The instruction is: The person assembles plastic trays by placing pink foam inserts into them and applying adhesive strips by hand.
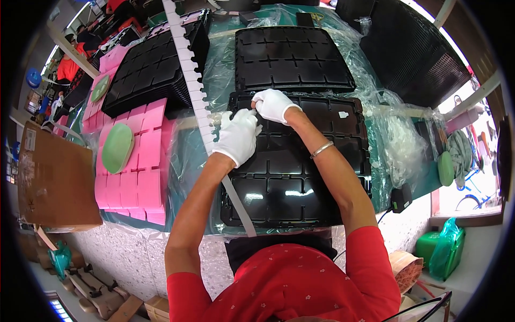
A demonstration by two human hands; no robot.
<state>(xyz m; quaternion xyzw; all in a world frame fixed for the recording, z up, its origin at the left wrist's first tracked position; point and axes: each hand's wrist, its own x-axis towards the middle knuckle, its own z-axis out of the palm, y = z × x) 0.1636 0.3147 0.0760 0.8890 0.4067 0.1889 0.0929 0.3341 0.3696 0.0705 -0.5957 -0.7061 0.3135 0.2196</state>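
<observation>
Black compartment tray [300, 177] — left hand [237, 137] and right hand [274, 105] pinch something small over it.

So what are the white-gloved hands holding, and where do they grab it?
Both the left hand and right hand pinch something tiny between their fingertips over the black tray, beside the white notched strip. What it is cannot be told.

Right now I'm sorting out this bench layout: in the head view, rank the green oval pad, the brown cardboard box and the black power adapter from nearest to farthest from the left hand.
1. Green oval pad, on the pink foam sheets to the left of the left hand.
2. Black power adapter, at the table's right edge, lower right of the hand.
3. Brown cardboard box, far left, beyond the pink sheets.
</observation>
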